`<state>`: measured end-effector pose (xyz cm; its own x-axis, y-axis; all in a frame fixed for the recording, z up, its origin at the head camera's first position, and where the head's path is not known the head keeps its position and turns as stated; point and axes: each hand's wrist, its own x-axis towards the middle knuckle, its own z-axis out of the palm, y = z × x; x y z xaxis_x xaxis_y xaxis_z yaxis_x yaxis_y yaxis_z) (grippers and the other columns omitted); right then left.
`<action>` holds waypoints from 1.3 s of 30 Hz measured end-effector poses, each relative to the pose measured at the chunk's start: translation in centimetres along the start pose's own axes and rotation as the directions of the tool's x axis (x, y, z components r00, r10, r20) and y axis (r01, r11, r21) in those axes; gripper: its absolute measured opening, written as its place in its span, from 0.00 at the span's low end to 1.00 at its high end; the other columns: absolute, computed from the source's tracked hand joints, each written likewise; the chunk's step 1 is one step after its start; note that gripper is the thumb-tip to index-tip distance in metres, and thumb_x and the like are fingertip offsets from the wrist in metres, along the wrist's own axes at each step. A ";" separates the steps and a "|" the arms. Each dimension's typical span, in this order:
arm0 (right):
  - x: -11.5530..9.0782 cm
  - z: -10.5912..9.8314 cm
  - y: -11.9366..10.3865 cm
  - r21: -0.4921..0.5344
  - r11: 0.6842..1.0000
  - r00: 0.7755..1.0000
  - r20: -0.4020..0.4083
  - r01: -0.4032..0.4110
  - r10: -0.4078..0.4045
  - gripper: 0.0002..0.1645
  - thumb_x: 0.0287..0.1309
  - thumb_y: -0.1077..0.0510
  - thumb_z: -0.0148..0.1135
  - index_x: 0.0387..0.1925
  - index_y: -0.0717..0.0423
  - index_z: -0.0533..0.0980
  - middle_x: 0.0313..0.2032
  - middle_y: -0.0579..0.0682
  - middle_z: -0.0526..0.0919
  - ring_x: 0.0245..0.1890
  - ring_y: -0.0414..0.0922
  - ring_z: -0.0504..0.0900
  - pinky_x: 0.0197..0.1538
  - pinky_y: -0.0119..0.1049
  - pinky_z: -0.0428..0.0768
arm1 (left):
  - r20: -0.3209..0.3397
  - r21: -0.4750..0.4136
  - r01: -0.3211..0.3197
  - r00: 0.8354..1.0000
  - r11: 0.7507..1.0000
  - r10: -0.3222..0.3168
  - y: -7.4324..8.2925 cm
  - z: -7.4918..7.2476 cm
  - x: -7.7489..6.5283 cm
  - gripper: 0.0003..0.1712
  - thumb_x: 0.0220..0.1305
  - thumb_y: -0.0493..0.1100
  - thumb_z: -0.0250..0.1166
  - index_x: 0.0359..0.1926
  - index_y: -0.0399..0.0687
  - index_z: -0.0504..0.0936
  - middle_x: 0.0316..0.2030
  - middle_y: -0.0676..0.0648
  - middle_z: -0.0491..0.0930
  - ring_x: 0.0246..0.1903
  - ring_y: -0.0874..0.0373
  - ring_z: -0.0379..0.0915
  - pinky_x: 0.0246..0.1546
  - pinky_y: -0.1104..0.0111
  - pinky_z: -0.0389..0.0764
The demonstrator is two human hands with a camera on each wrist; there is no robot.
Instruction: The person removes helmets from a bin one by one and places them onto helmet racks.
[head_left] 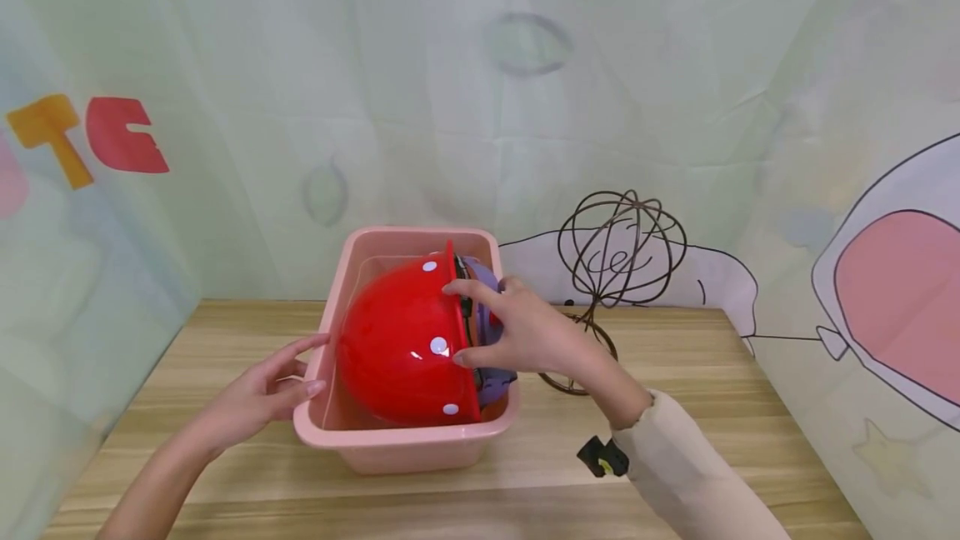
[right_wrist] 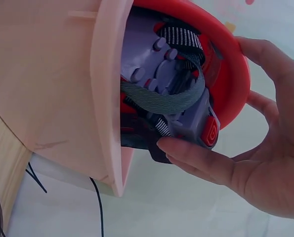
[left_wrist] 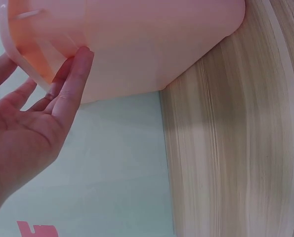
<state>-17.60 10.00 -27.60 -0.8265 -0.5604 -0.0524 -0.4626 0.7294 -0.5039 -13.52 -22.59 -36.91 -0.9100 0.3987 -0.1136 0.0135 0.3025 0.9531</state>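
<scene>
A red helmet with white dots lies on its side inside a pink plastic bin, its open side facing right. Purple-grey padding and a grey strap show inside the helmet. My right hand holds the helmet at its rim, with fingers spread along the edge; in the right wrist view a lower finger reaches the black strap by the opening. On the other side, my left hand grips the bin's left rim, fingertips against the wall, as the left wrist view shows.
A dark wire whisk-shaped stand with a ring base stands behind and right of the bin. The wooden tabletop runs back to a printed cloth backdrop, with more cloth along both sides.
</scene>
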 end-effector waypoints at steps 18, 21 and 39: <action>-0.1 0.3 0.6 0.068 0.997 0.987 -0.154 -0.036 0.046 0.41 0.41 0.50 0.71 0.59 0.35 0.64 0.43 0.54 0.68 0.38 0.46 0.72 0.27 0.29 0.79 | -0.008 0.006 0.010 1.000 1.000 -0.010 0.1 0.1 0.0 0.36 0.64 0.42 0.56 0.69 0.42 0.50 0.49 0.32 0.68 0.45 0.44 0.71 0.38 0.58 0.80; -0.1 0.2 0.8 0.087 0.995 0.982 -0.177 -0.053 0.068 0.40 0.41 0.51 0.71 0.58 0.35 0.64 0.43 0.53 0.68 0.39 0.47 0.71 0.29 0.31 0.79 | -0.010 0.004 0.004 1.000 1.000 -0.004 0.1 0.1 0.0 0.36 0.64 0.41 0.56 0.68 0.41 0.50 0.49 0.32 0.68 0.45 0.44 0.71 0.38 0.58 0.80; -0.8 -0.6 3.9 0.346 0.931 0.970 -0.163 -0.113 0.178 0.41 0.45 0.54 0.68 0.61 0.34 0.61 0.47 0.55 0.68 0.38 0.52 0.76 0.29 0.37 0.82 | 0.022 -0.024 -0.046 0.999 0.999 0.046 -0.4 0.0 0.0 0.35 0.66 0.39 0.55 0.68 0.40 0.48 0.48 0.31 0.67 0.42 0.57 0.74 0.39 0.59 0.80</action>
<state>-18.90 13.55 -29.01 -0.9368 -0.3499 -0.0003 -0.2263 0.6067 -0.7620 -13.58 -22.74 -37.29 -0.8991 0.4313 -0.0756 0.0453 0.2633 0.9636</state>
